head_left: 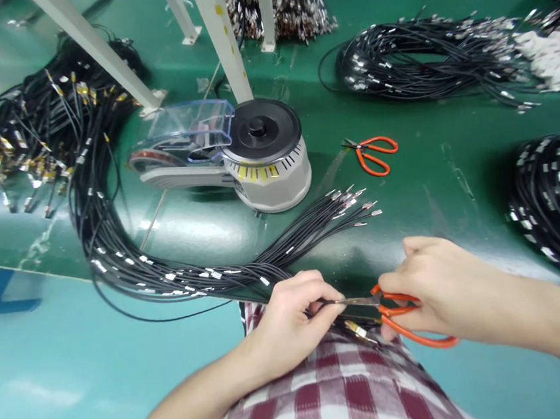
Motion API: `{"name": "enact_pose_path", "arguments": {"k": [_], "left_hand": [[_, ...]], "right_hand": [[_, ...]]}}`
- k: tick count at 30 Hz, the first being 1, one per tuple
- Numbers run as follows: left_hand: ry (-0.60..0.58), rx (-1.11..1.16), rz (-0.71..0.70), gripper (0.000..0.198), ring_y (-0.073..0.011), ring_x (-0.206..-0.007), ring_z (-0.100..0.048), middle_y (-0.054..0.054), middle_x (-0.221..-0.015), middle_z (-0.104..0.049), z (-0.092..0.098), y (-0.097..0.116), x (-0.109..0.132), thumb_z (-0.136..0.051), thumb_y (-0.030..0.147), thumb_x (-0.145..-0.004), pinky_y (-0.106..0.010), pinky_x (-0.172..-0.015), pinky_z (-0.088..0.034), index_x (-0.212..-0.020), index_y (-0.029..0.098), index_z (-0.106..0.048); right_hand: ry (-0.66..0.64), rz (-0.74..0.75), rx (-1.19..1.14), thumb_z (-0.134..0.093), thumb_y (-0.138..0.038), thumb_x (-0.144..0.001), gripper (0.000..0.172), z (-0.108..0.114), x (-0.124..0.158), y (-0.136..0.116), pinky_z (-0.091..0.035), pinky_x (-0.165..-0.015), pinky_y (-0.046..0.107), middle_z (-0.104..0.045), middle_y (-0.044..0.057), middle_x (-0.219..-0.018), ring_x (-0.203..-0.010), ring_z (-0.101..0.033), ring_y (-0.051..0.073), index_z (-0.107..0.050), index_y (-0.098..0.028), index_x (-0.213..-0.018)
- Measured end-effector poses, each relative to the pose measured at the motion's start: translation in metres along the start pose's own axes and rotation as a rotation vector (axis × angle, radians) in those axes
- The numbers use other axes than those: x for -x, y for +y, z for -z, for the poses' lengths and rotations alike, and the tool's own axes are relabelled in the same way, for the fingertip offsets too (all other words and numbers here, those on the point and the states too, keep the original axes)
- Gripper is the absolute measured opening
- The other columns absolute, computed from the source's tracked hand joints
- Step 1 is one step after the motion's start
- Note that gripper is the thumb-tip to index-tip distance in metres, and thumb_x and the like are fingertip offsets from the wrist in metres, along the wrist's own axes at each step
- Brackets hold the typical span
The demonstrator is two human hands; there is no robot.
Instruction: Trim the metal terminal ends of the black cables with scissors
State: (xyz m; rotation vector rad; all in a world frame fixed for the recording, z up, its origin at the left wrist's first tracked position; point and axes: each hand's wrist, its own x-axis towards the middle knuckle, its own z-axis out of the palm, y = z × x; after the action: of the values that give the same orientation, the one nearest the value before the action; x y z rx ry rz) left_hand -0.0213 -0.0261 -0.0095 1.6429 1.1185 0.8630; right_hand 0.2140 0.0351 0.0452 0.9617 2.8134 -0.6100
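My right hand (431,287) grips orange-handled scissors (396,314), their blades pointing left toward my left hand (294,315). That hand is closed in a pinch on a black wire (357,328) with a gold-coloured end, right where the blade tips meet it. A long bundle of black wires (177,273) with metal terminals curves over the green table (432,180) from the left and fans out near the table's front edge, just above my hands.
A grey tape dispenser (254,152) with a clear cover stands mid-table. A second pair of orange scissors (374,153) lies to its right. Coils of black wire (424,54) lie at the back right, far right and left. White frame legs (222,35) stand behind.
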Motion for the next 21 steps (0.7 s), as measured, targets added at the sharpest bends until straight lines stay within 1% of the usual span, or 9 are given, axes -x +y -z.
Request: {"name": "enact_pose_path", "arguments": {"k": [3, 6, 8, 11, 14, 18, 21], "left_hand": [[0.009, 0.013, 0.002, 0.009, -0.0068, -0.056, -0.051, -0.001, -0.068, -0.060, 0.000, 0.000, -0.001, -0.065, 0.010, -0.085, -0.017, -0.055, -0.040, -0.081, 0.012, -0.073], [-0.002, 0.017, 0.004, 0.009, -0.0065, -0.056, -0.050, -0.001, -0.068, -0.060, 0.000, 0.000, -0.001, -0.066, 0.011, -0.085, -0.017, -0.055, -0.040, -0.081, 0.012, -0.073], [-0.011, 0.017, 0.009, 0.009, -0.0064, -0.056, -0.050, 0.000, -0.068, -0.060, 0.001, 0.000, -0.001, -0.065, 0.012, -0.086, -0.017, -0.054, -0.040, -0.081, 0.012, -0.073], [-0.007, 0.010, 0.015, 0.009, -0.0063, -0.055, -0.049, 0.000, -0.068, -0.059, 0.001, 0.001, -0.001, -0.065, 0.012, -0.086, -0.017, -0.053, -0.039, -0.081, 0.013, -0.073], [-0.002, 0.002, 0.012, 0.010, -0.0063, -0.054, -0.048, 0.000, -0.067, -0.059, 0.000, 0.000, -0.002, -0.065, 0.012, -0.086, -0.017, -0.052, -0.038, -0.080, 0.013, -0.073], [0.003, -0.027, -0.014, 0.011, -0.0070, -0.055, -0.049, -0.001, -0.066, -0.059, -0.002, 0.000, -0.004, -0.064, 0.011, -0.086, -0.018, -0.054, -0.038, -0.080, 0.013, -0.073], [0.018, -0.035, -0.039, 0.011, -0.0074, -0.056, -0.049, -0.001, -0.065, -0.060, -0.002, 0.000, -0.004, -0.064, 0.011, -0.086, -0.018, -0.054, -0.039, -0.080, 0.012, -0.073]], "right_hand": [[-0.013, 0.000, -0.006, -0.073, -0.031, -0.078, 0.033, 0.001, -0.002, 0.000, -0.020, -0.057, 0.030, -0.052, -0.005, -0.041, -0.047, -0.035, 0.014, -0.051, -0.022, -0.055], [-0.110, -0.045, -0.110, -0.070, -0.021, -0.075, 0.028, 0.009, -0.004, -0.001, -0.024, -0.059, 0.028, -0.056, -0.008, -0.042, -0.046, -0.038, 0.013, -0.052, -0.022, -0.054], [-0.147, -0.056, -0.156, -0.066, -0.017, -0.075, 0.026, 0.014, -0.005, -0.001, -0.026, -0.062, 0.028, -0.059, -0.009, -0.044, -0.045, -0.037, 0.012, -0.052, -0.022, -0.054], [-0.103, -0.043, -0.097, -0.065, -0.024, -0.077, 0.026, 0.015, -0.004, -0.001, -0.026, -0.063, 0.030, -0.061, -0.007, -0.046, -0.042, -0.029, 0.011, -0.052, -0.022, -0.054], [-0.034, -0.002, 0.022, -0.067, -0.029, -0.077, 0.027, 0.010, -0.003, -0.001, -0.024, -0.062, 0.031, -0.060, -0.005, -0.046, -0.043, -0.021, 0.011, -0.052, -0.022, -0.056], [0.000, 0.040, 0.109, -0.070, -0.029, -0.078, 0.028, 0.004, -0.001, -0.001, -0.024, -0.061, 0.031, -0.057, -0.004, -0.045, -0.042, -0.022, 0.011, -0.053, -0.021, -0.058], [-0.006, 0.019, 0.093, -0.072, -0.029, -0.077, 0.030, 0.003, -0.002, -0.001, -0.023, -0.059, 0.030, -0.054, -0.005, -0.043, -0.042, -0.025, 0.011, -0.052, -0.021, -0.056]]}}
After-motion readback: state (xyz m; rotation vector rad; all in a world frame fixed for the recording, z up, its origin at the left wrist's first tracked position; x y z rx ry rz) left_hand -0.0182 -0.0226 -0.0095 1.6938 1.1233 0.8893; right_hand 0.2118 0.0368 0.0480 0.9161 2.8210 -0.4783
